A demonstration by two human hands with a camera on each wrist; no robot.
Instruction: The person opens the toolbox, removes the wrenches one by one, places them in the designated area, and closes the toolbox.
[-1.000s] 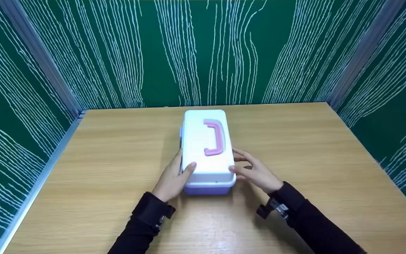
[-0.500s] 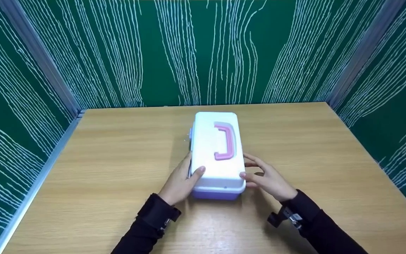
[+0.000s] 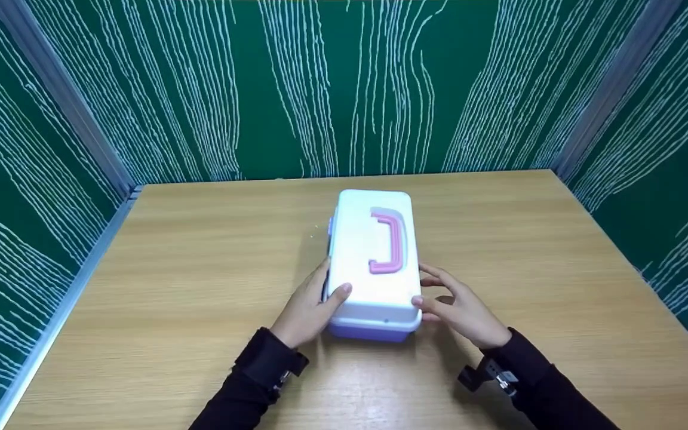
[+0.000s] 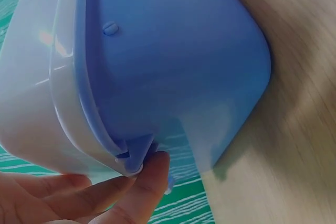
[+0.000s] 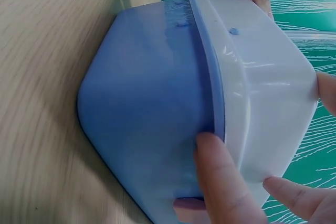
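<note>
A storage box [image 3: 359,251] with a white lid, a pink carry handle [image 3: 396,245] and a blue-purple base [image 3: 368,332] stands upright on the table, its lid down. My left hand [image 3: 303,313] grips its near left corner, thumb on top of the lid and fingers along the side. In the left wrist view those fingers [image 4: 152,174] lie at the rim beside a small blue clasp-like piece [image 4: 139,153]. On the opposite side, my right hand [image 3: 469,313] holds the near right corner between thumb and fingers. The right wrist view has a fingertip [image 5: 210,142] against the base below the rim.
The wooden table [image 3: 200,269] spreads to both sides of the box. Green walls with white wavy lines [image 3: 284,89] enclose it, with grey metal posts [image 3: 75,95] at the corners. Tiny pale specks [image 3: 313,232] lie left of the box.
The box has shifted right and slightly toward me, both hands moving with it and keeping their hold. Most of this shift came in the first half second. The lid stays down.
</note>
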